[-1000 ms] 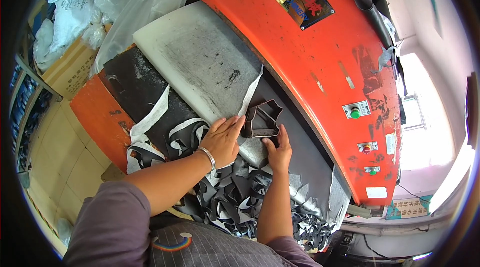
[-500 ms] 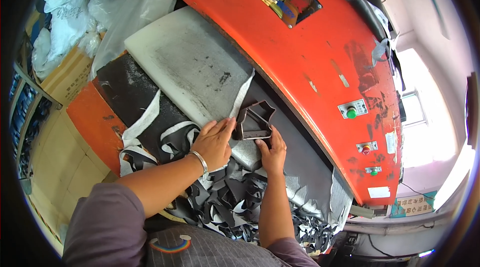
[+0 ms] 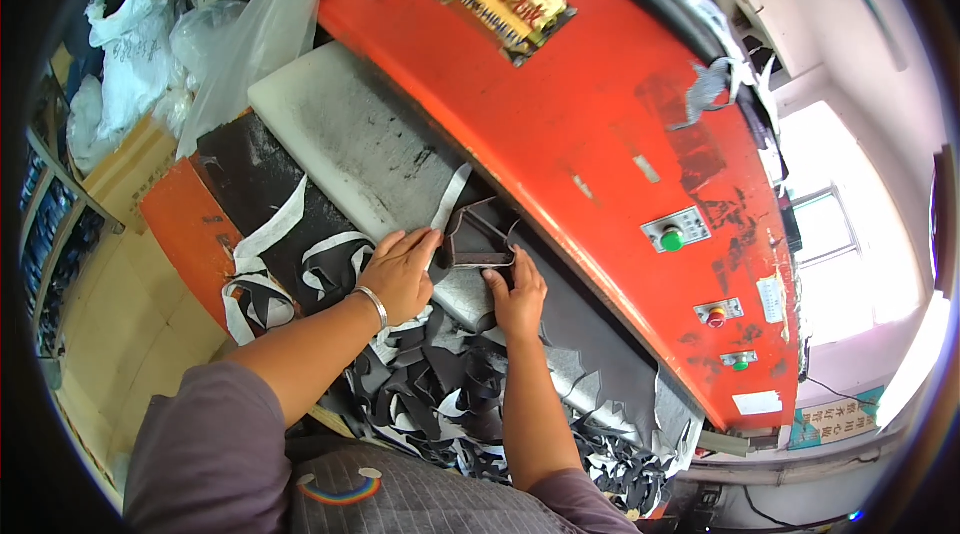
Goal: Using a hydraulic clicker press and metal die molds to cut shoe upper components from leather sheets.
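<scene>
A dark metal cutting die (image 3: 482,259), an open angular frame, stands on a dark grey sheet (image 3: 585,334) with a pale underside. My left hand (image 3: 405,274) lies beside the die's left wall, its fingers stretched out and fingertips close to the die's edge and a narrow pale offcut strip (image 3: 453,196). At the die's lower right corner is my right hand (image 3: 520,299), thumb and fingers closed about the corner. Under the sheet is a thick whitish cutting board (image 3: 345,124), stained grey.
A red press (image 3: 590,149) with green and red buttons overhangs the board's far side. Curled dark offcuts (image 3: 430,384) heap up near my body. Plastic bags (image 3: 130,54) and a cardboard box (image 3: 125,154) stand at the left.
Both hands and the die sit slightly farther left in the picture. The red press also appears farther left and hides more of the board.
</scene>
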### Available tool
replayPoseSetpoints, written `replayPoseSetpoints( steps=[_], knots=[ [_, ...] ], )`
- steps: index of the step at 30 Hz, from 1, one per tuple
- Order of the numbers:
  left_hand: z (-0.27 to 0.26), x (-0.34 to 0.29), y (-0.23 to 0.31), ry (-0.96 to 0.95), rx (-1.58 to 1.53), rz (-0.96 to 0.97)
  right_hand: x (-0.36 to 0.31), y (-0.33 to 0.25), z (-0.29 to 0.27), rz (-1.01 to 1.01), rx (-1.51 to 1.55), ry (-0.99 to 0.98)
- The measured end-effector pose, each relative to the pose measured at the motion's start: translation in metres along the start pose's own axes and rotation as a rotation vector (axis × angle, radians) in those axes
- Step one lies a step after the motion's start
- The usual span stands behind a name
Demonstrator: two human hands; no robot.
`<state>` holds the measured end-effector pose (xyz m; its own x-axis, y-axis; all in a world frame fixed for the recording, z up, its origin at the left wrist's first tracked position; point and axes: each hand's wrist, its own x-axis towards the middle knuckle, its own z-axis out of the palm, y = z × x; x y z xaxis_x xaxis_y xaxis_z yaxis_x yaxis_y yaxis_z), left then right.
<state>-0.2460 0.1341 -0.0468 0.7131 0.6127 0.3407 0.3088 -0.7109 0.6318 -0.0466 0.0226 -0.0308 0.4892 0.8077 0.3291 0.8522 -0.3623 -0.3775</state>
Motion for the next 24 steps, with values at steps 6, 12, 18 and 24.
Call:
replayPoseSetpoints(
  steps=[6,12,18,24],
  knots=[
    [-0.002,-0.024,-0.007,0.016,-0.163,-0.017,-0.05,-0.007,-0.052,0.167,0.411,-0.001],
    [-0.039,0.016,0.093,0.281,-0.282,-0.085,-0.108,0.076,-0.234,0.149,0.28,0.757],
    [-0.014,0.062,0.229,-0.364,-0.397,0.25,-0.088,0.167,-0.365,0.409,-0.06,1.335],
    [-0.008,0.105,0.28,-0.16,0.152,0.69,-0.076,0.21,-0.392,0.511,-0.101,1.429]
  ],
)
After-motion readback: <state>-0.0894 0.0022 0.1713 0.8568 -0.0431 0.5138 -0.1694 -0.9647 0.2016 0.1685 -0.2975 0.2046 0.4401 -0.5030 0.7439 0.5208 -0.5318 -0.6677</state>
